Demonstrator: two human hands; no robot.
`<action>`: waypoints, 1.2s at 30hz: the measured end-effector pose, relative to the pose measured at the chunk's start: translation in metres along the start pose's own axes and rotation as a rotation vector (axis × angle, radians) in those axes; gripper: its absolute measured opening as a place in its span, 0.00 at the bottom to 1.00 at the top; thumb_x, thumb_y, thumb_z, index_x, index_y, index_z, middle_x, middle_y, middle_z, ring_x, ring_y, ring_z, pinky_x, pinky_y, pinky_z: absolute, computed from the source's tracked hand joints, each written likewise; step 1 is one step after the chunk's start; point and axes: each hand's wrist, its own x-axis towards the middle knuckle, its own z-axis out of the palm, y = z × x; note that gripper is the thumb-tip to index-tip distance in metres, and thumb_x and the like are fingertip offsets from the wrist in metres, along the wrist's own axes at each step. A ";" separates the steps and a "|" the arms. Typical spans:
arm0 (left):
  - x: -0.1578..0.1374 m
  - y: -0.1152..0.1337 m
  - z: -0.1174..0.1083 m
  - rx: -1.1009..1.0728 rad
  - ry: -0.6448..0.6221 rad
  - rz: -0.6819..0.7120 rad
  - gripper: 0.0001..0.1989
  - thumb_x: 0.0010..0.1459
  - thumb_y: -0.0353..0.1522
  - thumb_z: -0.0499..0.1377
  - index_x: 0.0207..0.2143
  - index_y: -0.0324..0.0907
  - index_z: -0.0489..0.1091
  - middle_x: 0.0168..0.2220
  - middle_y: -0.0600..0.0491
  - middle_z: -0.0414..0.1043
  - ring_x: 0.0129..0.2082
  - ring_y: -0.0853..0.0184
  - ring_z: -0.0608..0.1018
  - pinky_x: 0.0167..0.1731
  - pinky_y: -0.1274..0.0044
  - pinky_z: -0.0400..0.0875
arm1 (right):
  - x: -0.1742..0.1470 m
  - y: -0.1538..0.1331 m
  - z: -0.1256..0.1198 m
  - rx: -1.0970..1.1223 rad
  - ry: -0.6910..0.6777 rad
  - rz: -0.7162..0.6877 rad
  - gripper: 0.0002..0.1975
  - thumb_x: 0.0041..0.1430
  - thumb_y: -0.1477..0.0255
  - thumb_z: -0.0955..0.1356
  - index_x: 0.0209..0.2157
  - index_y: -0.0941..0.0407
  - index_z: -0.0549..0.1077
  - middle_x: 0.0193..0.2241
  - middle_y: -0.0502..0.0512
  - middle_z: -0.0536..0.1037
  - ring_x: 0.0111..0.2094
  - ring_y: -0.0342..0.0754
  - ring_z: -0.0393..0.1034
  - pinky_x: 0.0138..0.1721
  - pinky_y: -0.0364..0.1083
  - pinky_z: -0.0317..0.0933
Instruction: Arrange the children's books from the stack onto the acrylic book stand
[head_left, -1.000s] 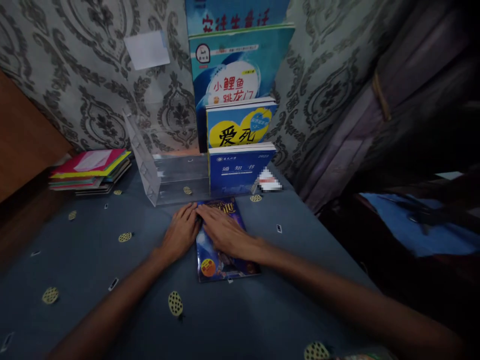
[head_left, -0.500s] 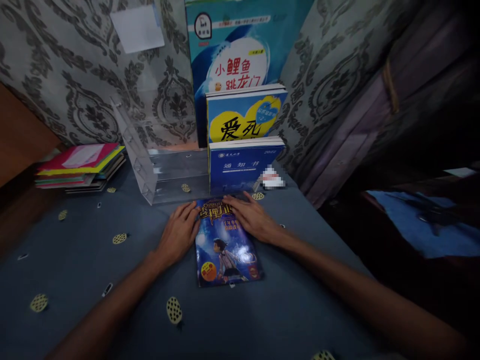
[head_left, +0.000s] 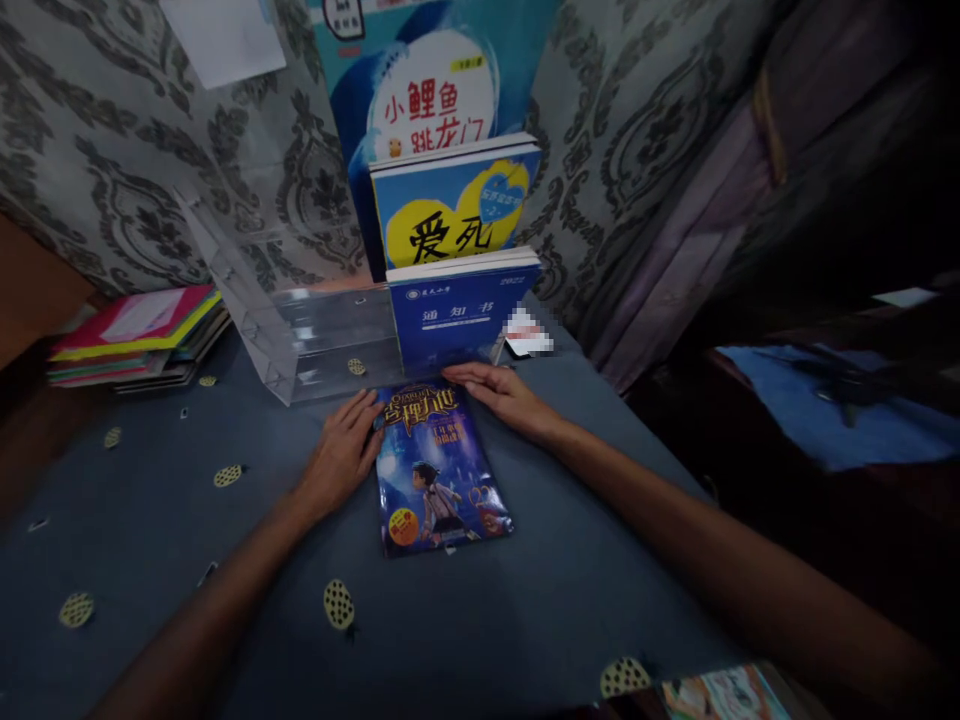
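Observation:
A blue paperback book [head_left: 439, 480] with a cartoon figure and gold title lies flat on the tablecloth, just in front of a clear acrylic book rack [head_left: 277, 380]. My left hand [head_left: 341, 445] rests open beside it, fingertips touching its upper left edge. At its upper right corner, my right hand [head_left: 502, 398] lies on its side with the fingers stretched out, also touching the book. Neither hand grips it. In the rack stand a dark blue booklet [head_left: 465, 315], a blue and yellow book [head_left: 457, 210] and a tall teal book [head_left: 435, 80], stepped one behind another.
A stack of colourful books [head_left: 142, 335] lies at the table's back left. A white card [head_left: 529, 335], partly blurred, lies right of the rack. Patterned wallpaper and a curtain [head_left: 675, 240] close off the back. Another book [head_left: 724, 695] shows at the bottom right edge.
The view has shifted, bringing a book into sight at the bottom right. My right hand has drawn off the cover towards its right edge. My left hand stays by the left edge.

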 end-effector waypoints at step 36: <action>0.020 0.080 -0.005 -0.082 -0.449 0.616 0.20 0.71 0.36 0.51 0.63 0.59 0.64 0.71 0.49 0.54 0.71 0.54 0.56 0.67 0.47 0.41 | -0.001 0.005 0.011 -0.140 0.017 -0.160 0.21 0.61 0.79 0.62 0.54 0.56 0.73 0.54 0.57 0.78 0.57 0.49 0.71 0.62 0.56 0.63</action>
